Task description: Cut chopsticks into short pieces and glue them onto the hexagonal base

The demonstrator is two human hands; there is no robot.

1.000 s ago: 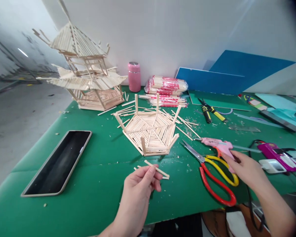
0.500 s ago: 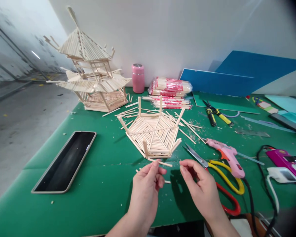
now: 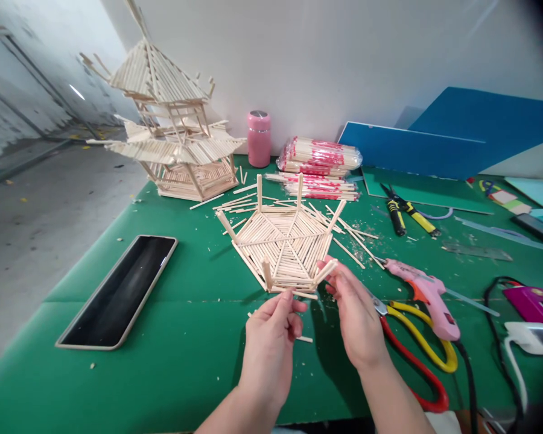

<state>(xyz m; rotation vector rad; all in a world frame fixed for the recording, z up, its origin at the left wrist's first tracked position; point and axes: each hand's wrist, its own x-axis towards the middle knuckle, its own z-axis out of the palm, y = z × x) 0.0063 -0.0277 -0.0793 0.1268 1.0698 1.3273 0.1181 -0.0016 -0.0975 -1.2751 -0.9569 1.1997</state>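
Observation:
A hexagonal base (image 3: 283, 244) made of wooden sticks lies on the green table, with short upright posts at its corners. My left hand (image 3: 271, 337) pinches a short wooden stick (image 3: 304, 295) against or just beside the base's near edge. At the near right corner, the fingers of my right hand (image 3: 355, 316) close around a corner post (image 3: 326, 271); the exact contact is partly hidden. Another short stick (image 3: 304, 339) lies below the base, partly behind my left hand.
A stick pagoda (image 3: 176, 150) stands at the back left, near a pink flask (image 3: 259, 140) and bagged sticks (image 3: 319, 155). A phone (image 3: 117, 292) lies left. To the right are scissors (image 3: 419, 337), a pink glue gun (image 3: 423, 289) and pliers (image 3: 407, 211).
My right hand has moved forward and left from above the table to the base's corner post. My left hand has brought its stick closer to the base's near edge. The view has shifted slightly.

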